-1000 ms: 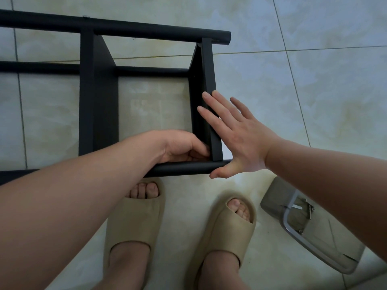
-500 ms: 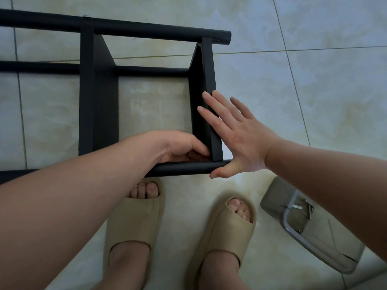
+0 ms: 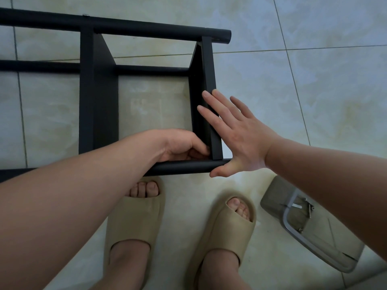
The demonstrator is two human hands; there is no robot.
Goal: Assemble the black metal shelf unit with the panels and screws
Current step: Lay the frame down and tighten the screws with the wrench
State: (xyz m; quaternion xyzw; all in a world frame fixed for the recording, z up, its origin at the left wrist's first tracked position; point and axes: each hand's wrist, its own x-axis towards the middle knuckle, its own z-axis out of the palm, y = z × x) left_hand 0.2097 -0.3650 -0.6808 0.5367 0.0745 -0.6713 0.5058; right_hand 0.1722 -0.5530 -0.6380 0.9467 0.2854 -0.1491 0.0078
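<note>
The black metal shelf frame (image 3: 98, 101) lies on its side on the tiled floor, with two panels between long tubes. My right hand (image 3: 236, 135) lies flat with straight fingers against the outer face of the right panel (image 3: 206, 84), its thumb at the end of the near tube (image 3: 184, 166). My left hand (image 3: 180, 146) reaches inside the frame, fingers curled at the corner where that panel meets the near tube. Whatever its fingertips hold is hidden.
A grey tray (image 3: 274, 197) holding a few screws and a small tool (image 3: 308, 209) sits on the floor at the lower right, partly under my right forearm. My feet in beige slippers (image 3: 134, 222) stand just in front of the near tube.
</note>
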